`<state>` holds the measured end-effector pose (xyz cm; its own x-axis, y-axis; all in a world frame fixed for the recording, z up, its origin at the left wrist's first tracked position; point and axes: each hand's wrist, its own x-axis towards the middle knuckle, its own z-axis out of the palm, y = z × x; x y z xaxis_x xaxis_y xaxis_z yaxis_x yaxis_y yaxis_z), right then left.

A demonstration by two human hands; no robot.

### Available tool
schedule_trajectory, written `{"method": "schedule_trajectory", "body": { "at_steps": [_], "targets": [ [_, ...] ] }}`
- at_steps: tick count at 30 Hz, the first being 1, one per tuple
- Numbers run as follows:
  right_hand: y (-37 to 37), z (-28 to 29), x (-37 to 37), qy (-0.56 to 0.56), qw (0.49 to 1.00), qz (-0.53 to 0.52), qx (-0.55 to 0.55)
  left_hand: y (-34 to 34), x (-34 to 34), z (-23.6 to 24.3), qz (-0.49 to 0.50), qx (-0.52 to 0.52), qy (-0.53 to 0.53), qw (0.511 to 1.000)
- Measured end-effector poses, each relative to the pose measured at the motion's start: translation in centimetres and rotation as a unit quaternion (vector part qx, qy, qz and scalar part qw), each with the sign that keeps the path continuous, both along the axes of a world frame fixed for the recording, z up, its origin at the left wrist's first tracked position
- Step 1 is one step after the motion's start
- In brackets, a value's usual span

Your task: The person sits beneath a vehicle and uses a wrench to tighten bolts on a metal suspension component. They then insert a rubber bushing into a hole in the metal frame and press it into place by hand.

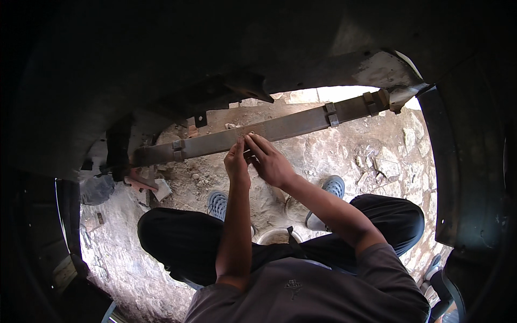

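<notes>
A long, brownish-grey leaf spring [299, 123] with clamp bands runs across in front of me, rising toward the right. Just at its near side, around the middle, both my hands meet with their fingertips together. My left hand [237, 164] points upward with thumb and fingers pressed closed. Beside it, my right hand [273, 164] comes in from the right with its fingers bent into a pinch. Whatever lies between the fingertips is too small to make out. From this view I cannot tell whether the fingertips touch the spring.
Dark vehicle bodywork [161, 59] arches overhead, with a curved panel [468, 177] at the right. A reddish metal part [141, 182] lies below the spring's left end. Loose stones [386, 164] litter the dirt floor. Between my knees is a pale round rim [273, 234].
</notes>
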<state>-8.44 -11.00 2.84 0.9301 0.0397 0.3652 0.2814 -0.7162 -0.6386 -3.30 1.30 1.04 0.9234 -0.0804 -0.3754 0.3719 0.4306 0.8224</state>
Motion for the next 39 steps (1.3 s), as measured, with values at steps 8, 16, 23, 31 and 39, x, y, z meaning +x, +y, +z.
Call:
{"method": "schedule_trajectory", "body": {
  "at_steps": [8,16,23,31,39],
  "targets": [
    [-3.0,-1.0,0.9,0.020,0.964,-0.034,-0.263,1.6,4.3,-0.3,-0.023,0.354,-0.212,0.910],
    [-0.4,1.0,0.3,0.137,0.937,-0.048,-0.317,4.1,11.8,-0.3,-0.065,0.650,-0.307,0.692],
    [-0.6,-0.3,0.0,0.131,0.942,-0.079,-0.298,4.0,11.2,-0.2,-0.200,0.775,-0.235,0.551],
    [-0.3,0.0,4.0,0.149,0.938,-0.119,-0.290,4.0,11.1,-0.2,-0.174,0.764,-0.258,0.565],
    [1.2,-1.3,1.4,0.129,0.918,-0.131,-0.352,4.1,10.8,0.1,-0.178,0.762,-0.246,0.572]
  ]
}}
